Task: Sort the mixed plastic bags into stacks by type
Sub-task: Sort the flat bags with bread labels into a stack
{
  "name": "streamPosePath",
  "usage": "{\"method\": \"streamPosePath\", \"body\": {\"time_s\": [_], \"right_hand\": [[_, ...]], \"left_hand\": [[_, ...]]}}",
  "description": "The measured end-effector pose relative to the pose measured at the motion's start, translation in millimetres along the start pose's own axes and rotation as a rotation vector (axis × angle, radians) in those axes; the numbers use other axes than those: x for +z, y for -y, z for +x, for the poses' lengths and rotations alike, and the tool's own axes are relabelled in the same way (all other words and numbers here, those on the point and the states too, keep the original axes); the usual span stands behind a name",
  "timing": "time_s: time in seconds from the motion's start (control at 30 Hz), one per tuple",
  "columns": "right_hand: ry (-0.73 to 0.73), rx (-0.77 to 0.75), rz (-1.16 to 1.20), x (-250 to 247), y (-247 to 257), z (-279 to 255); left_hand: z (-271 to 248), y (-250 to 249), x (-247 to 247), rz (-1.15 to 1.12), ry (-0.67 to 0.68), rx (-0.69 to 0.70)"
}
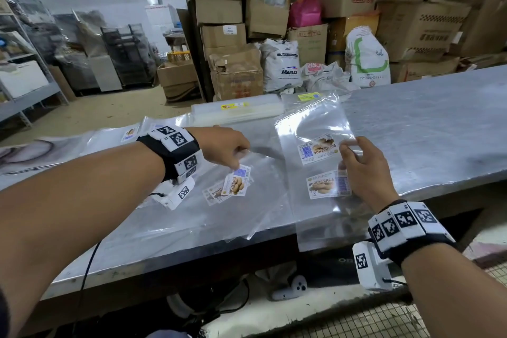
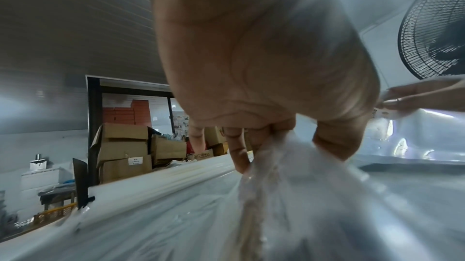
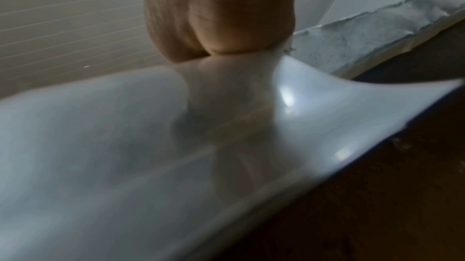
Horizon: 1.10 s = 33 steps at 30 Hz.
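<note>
— Bags everywhere on that bench [image 1: 411,129], all clear plastic. The right hand [image 1: 365,170] is pinching one labelled bag [image 1: 312,129] by its edge, thumb on top, fingers under it, lifted off the metal at about one o'clock from where the person stands.

— And the left hand [image 1: 222,145]?

— Fingers curled, gripping a bunched bit of film on the loose pile [image 1: 233,189] at eleven o'clock. Several biscuit labels overlap there, so I'd judge more than one bag is tangled together.

— So how would you do this bit well?

— Peel a single sheet, not a clump. I'd slide the thumb to split the layers, hold the pile down with the other hand, then match label to label before laying it flat. Thin film clings and slips; a fast pull would likely drag the neighbours off the near edge, where some bags already overhang.

— Any stacks going yet?

— A neat flat stack [image 1: 238,112] with a yellow label sits at twelve o'clock, far side of the bench. More bags trail off at nine o'clock.

— The room?

— Storeroom. Cardboard boxes [image 1: 219,8] piled behind, white sacks [image 1: 282,66] on the floor, metal shelving [image 1: 24,71] at ten o'clock, a fan [image 2: 432,26] off to the side.
</note>
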State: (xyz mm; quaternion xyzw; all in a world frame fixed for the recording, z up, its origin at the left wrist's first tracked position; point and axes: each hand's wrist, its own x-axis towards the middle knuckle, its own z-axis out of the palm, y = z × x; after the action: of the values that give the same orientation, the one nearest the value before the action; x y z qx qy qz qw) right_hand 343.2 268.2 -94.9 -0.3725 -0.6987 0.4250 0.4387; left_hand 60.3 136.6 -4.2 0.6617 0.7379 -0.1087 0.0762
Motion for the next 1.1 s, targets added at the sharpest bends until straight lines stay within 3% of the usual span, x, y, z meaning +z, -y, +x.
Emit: {"method": "streamPosePath", "body": {"time_s": [0.17,0.43,0.67,0.83,1.1], "right_hand": [[0.001,-0.004,-0.012,0.3,1.8,-0.6],[0.009,-0.006,-0.026,0.1,0.1,0.6],[0.012,0.024,-0.003,-1.6,1.1,1.5],[-0.002,0.031,0.052,-2.0,-2.1,2.3],[-0.012,0.044,0.132,-7.1,-7.3,3.5]], "left_hand": [[-2.6,8.4,-12.7,-0.134,-0.089,0.022],[-7.3,7.0,-20.4,-0.047,0.094,-0.042],[-30.6,-1.1,-56.4,-0.168,-0.059,0.009],[-52.9,-13.0,-86.2,-0.498,-0.198,0.053],[-57.4,-30.2,-85.2,-1.107,-0.461,0.011]]}}
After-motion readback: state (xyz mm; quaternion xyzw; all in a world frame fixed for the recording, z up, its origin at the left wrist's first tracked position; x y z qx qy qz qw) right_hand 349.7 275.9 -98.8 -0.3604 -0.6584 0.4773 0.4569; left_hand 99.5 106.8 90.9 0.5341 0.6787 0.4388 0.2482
